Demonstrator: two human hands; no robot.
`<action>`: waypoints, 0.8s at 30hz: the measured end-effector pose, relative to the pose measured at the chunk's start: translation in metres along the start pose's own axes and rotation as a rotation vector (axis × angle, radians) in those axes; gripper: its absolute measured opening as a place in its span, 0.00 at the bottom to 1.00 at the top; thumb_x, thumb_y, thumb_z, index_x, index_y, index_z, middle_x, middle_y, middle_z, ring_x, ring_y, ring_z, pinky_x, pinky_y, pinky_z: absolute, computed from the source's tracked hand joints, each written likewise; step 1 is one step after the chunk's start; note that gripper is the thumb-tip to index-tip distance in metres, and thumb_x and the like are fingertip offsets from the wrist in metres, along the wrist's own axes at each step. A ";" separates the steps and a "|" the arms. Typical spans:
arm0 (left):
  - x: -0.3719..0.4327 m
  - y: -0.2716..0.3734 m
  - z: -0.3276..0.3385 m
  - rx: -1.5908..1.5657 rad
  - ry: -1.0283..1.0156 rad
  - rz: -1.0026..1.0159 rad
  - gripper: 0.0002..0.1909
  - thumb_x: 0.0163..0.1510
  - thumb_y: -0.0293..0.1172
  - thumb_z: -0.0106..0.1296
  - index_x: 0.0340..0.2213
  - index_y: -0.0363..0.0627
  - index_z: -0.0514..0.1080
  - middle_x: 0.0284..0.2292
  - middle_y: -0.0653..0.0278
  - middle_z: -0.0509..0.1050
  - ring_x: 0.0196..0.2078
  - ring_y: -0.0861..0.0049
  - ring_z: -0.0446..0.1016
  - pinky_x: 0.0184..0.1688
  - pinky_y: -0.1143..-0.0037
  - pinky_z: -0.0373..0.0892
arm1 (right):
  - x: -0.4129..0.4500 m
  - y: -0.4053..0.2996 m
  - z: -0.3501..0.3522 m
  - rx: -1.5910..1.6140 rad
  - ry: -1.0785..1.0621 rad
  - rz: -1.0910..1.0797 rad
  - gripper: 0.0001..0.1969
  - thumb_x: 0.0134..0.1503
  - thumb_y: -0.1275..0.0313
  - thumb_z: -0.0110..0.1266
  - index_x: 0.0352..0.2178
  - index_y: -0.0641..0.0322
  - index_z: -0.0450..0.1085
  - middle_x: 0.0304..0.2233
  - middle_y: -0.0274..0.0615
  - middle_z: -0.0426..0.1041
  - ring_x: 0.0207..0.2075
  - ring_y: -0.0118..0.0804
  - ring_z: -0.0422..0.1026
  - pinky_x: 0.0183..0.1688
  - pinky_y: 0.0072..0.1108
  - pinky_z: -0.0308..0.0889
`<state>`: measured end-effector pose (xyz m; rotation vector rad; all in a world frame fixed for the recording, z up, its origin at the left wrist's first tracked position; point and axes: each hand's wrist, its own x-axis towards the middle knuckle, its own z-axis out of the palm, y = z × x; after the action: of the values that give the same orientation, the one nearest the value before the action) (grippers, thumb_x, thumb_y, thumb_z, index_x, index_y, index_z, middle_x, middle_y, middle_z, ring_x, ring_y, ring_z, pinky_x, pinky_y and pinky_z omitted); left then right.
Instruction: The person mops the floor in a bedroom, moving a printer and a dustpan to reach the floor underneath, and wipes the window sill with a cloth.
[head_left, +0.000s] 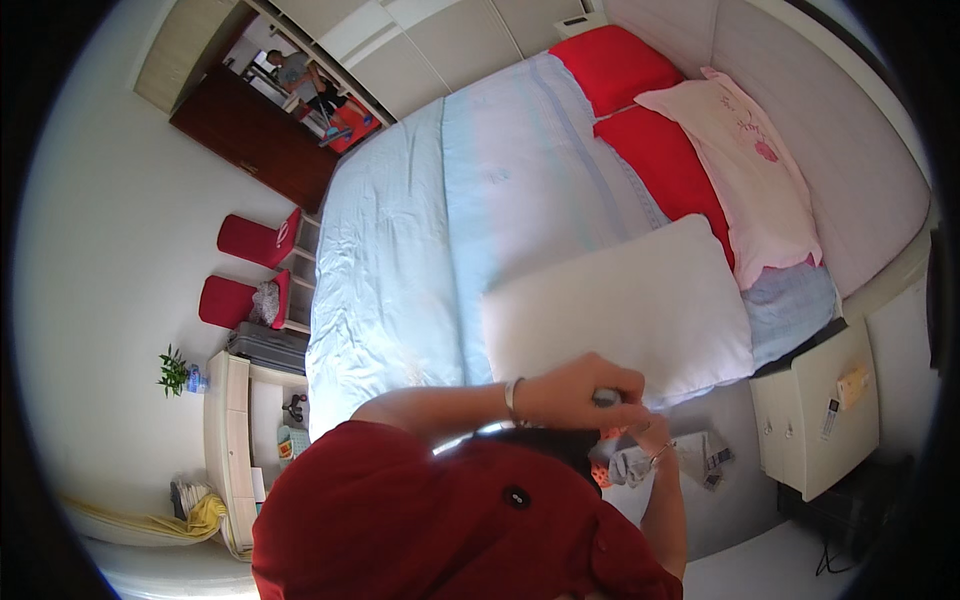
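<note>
My left hand (581, 394), with a silver bangle at the wrist, is curled around a small object with a grey rounded end (606, 397); the rest of it is hidden in the fist. Against its fingertips is my right hand (651, 433), a thin bracelet on the wrist. Whether the right fingers grip the object too is hidden. Just beyond both hands, a plain white pillow (622, 315) lies flat on the near side of the bed. A grey cloth (630, 466) shows below the hands, beside something orange (600, 474).
The bed bears a pale blue quilt (382, 262), red pillows (615, 67) and a pink embroidered pillow (750, 157). A white nightstand (817, 412) stands right. Red chairs (255, 240) and a desk (229, 435) line the left. In the doorway a person (300, 79) holds a mop (335, 135).
</note>
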<state>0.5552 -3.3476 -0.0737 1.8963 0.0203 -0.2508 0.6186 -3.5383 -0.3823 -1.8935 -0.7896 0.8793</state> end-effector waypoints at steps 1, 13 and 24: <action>-0.004 0.001 0.002 0.033 0.010 -0.044 0.10 0.51 0.33 0.47 0.24 0.37 0.68 0.21 0.61 0.72 0.27 0.77 0.72 0.31 0.80 0.65 | 0.010 0.009 0.008 0.004 -0.001 -0.002 0.10 0.37 0.68 0.55 0.17 0.66 0.68 0.11 0.48 0.64 0.14 0.36 0.66 0.19 0.27 0.59; -0.008 0.003 0.009 0.029 0.039 0.060 0.07 0.50 0.28 0.44 0.29 0.38 0.68 0.25 0.60 0.72 0.26 0.74 0.71 0.32 0.80 0.66 | -0.004 0.008 0.012 -0.013 0.213 -0.090 0.08 0.35 0.70 0.53 0.19 0.65 0.69 0.16 0.51 0.67 0.18 0.48 0.66 0.22 0.30 0.61; 0.027 -0.004 0.059 0.065 0.045 0.023 0.07 0.50 0.19 0.39 0.31 0.33 0.67 0.28 0.59 0.72 0.31 0.75 0.73 0.37 0.78 0.67 | -0.023 0.037 0.011 -0.166 0.433 0.274 0.21 0.37 0.52 0.53 0.16 0.64 0.67 0.21 0.50 0.68 0.27 0.51 0.68 0.31 0.34 0.63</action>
<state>0.5710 -3.4038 -0.1009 1.9660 0.0212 -0.1956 0.6030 -3.5667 -0.4133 -2.2702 -0.3530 0.5394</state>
